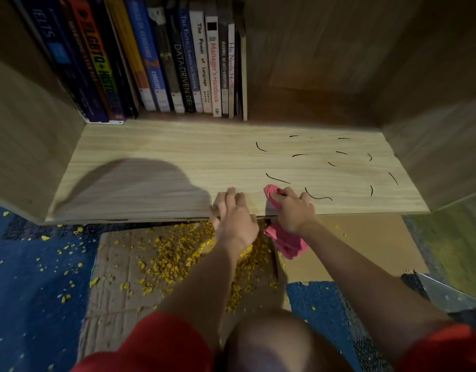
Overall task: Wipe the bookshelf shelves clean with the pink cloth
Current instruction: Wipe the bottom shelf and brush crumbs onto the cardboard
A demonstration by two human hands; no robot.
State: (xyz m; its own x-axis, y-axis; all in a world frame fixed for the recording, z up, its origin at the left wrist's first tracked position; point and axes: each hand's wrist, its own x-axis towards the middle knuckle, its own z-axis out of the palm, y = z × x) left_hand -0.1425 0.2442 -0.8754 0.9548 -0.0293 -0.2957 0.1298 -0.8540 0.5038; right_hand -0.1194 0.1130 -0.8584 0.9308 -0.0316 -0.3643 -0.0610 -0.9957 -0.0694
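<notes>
The right hand (291, 210) has its fingers curled round the pink cloth (287, 242), bunching it against the front part of the shelf (151, 146). A small fold of the cloth pokes out past the fingertips onto the wood, while the longer tail hangs below the shelf's front edge. Just beside it, the left hand (234, 213) lies palm down with fingers spread fairly straight over that same edge. It holds nothing and seems to be bracing.

The cloth looks soft, thin and very light. It will fold and slip within the grip rather than keep a shape, so it should work best wadded into a pad under the palm and fingers, with the loose tail gathered in so it does not drag.

Thin black marks (318, 196) are scattered over the right half of the shelf, the nearest one just beside the right hand. That part probably needs firm, repeated strokes. The left half carries a shadow, and no marks can be made out there.

A row of books (177, 63) stands upright at the back left. Below the shelf, yellow crumbs (177, 253) lie thick on a sheet of cardboard (118, 291) and thinly on the blue carpet (30, 264)
</notes>
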